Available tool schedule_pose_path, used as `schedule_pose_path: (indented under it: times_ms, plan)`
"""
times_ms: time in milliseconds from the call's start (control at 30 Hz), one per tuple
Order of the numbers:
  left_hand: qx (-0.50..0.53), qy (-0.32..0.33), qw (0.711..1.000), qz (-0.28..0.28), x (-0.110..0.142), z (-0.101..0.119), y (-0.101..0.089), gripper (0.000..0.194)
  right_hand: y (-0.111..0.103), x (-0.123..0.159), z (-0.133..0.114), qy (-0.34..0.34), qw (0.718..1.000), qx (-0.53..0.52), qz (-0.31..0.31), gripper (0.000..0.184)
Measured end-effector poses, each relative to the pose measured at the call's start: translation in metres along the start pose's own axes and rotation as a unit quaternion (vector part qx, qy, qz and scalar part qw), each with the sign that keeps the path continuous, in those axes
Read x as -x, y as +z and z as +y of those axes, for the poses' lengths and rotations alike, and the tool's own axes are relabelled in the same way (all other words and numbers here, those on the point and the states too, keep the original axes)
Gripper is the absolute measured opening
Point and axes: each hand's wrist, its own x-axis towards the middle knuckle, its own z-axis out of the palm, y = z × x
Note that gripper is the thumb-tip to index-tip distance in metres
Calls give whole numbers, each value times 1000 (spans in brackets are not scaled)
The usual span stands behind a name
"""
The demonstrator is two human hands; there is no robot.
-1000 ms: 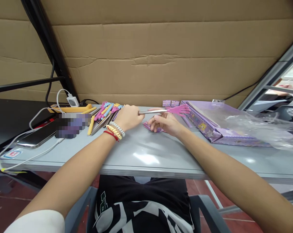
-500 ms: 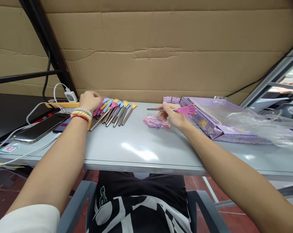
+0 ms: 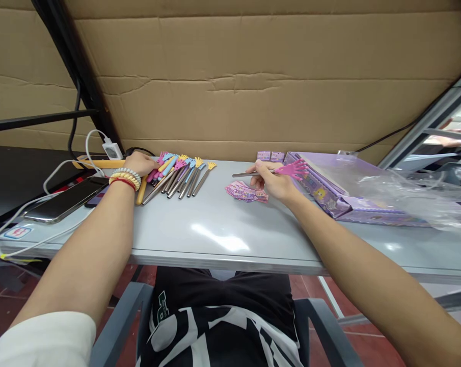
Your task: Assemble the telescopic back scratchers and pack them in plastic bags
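A pink back scratcher (image 3: 293,169) with a hand-shaped head and metal rod is held in my right hand (image 3: 270,179). Its rod points left, and its head lies over the edge of the purple box. Just below this hand is a loose pile of small pink-purple printed cards (image 3: 245,191). My left hand (image 3: 140,164) rests at the left end of a row of back scratchers (image 3: 182,178) with pink, blue and yellow heads. Its fingers are curled down beside the heads, tips hidden. Below that hand a yellow handle (image 3: 141,192) shows.
A purple printed box (image 3: 329,206) stands at right, with clear plastic wrap (image 3: 413,196) over it. Two purple packets (image 3: 270,156) lie against the cardboard wall (image 3: 234,112). A phone (image 3: 65,200), white cables and a charger (image 3: 111,149) occupy the left end of the table.
My left hand has dropped a little lower and to the left, so more of the heads and the yellow handle show. My right hand keeps the pink back scratcher, its rod slightly tilted.
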Motion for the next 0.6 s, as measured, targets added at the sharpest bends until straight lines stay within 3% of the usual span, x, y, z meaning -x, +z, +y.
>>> schedule_pose_path:
  times_ms: [433, 600]
  plan:
    - [29, -8, 1000, -1, -3, -4, -3, 18, -2, -3, 6, 2, 1000, 4, -8, 60]
    - [16, -30, 999, 24, -6, -7, 1, 26, -2, -3, 4, 9, 1000, 2, -6, 62]
